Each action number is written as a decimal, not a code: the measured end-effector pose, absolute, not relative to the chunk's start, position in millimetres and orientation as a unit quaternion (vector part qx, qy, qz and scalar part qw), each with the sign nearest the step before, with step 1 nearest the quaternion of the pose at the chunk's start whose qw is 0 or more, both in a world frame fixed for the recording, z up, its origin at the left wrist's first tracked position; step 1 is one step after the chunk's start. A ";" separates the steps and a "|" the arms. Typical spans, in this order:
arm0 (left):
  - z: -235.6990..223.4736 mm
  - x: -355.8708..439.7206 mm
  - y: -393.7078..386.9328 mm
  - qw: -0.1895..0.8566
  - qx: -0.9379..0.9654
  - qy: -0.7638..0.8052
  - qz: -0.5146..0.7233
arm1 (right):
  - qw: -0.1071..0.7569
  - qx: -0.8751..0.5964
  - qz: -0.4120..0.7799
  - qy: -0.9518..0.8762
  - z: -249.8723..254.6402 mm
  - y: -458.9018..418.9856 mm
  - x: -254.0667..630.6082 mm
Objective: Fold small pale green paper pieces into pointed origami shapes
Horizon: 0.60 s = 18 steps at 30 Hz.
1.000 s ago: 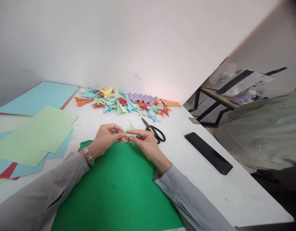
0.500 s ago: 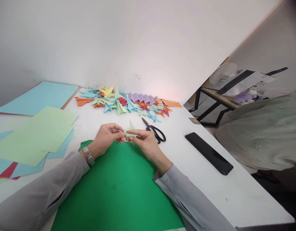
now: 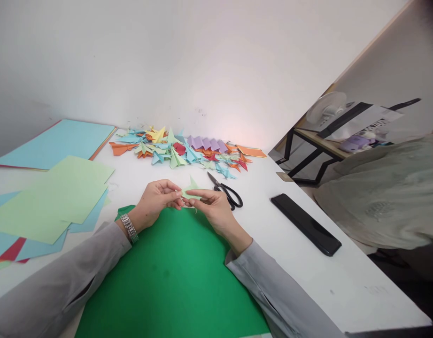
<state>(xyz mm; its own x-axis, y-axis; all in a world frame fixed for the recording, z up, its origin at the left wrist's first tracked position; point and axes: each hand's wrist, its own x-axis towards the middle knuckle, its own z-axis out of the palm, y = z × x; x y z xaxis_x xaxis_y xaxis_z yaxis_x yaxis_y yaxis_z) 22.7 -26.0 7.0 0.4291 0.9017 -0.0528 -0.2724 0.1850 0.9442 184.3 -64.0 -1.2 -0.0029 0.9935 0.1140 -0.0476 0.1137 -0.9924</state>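
A small folded piece of light green paper [image 3: 191,187] is pinched between my two hands, its pointed tip standing up behind the fingers. My left hand [image 3: 159,199], with a metal-band watch at the wrist, closes thumb and fingertips on its left end. From the right, my right hand [image 3: 211,204] grips it between thumb and forefinger. The fingers hide much of its folds. Below both hands lies a large green sheet [image 3: 170,272]. Black-handled scissors [image 3: 226,191] rest on the white table just beyond my right hand.
Many small folded paper shapes [image 3: 177,150] are heaped along the wall. Coloured sheets [image 3: 54,192] lie at the left, with a larger stack [image 3: 65,141] behind. A long black case [image 3: 305,224] lies at the right. Another person's pale garment [image 3: 382,197] shows beside the table edge.
Both hands stay nearly in place, still holding the light green paper. The left fingertips have shifted very slightly. Everything else looks the same.
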 end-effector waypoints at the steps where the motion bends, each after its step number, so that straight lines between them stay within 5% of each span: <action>1: 7.6 22.8 -26.1 0.697 0.479 0.328 0.420 | 0.537 -0.460 0.479 -0.521 -0.9 -64.1 184.3; 18: 11.6 27.1 -31.3 0.605 0.556 0.388 0.417 | 0.509 -0.455 0.471 -0.559 -2.8 -65.3 181.2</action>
